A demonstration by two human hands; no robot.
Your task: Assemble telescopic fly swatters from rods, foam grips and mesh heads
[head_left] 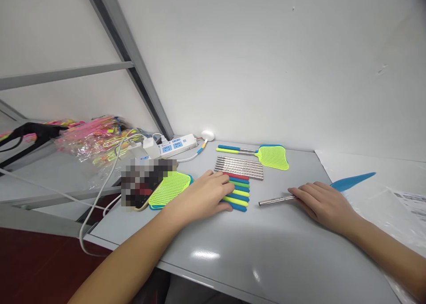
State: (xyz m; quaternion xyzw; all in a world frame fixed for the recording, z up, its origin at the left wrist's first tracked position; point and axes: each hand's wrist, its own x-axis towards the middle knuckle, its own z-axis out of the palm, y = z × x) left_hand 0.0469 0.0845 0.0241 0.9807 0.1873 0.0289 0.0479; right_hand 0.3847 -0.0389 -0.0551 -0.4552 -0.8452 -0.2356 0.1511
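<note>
On the grey table [282, 255], a row of coloured grips [241, 203] is partly covered by the left hand [213, 195]. Its fingers are curled over the row, with the thumb along the near edge; whether any grip is grasped cannot be told. To the right, a blue swatter [353, 181] is held by its steel rod under the right hand, [321, 202] whose fingers are closed over it palm down. The rod is slanted, its bare end pointed left toward the grips, its blade raised at the far right and seen nearly edge-on. The grips are laid roughly crosswise, their right ends turned toward that bare end, near but not touched by it. The grips are reached most nearly by the left hand, the bare end by the right. Loose rods [238, 167] are lined up just behind the grips.
</note>
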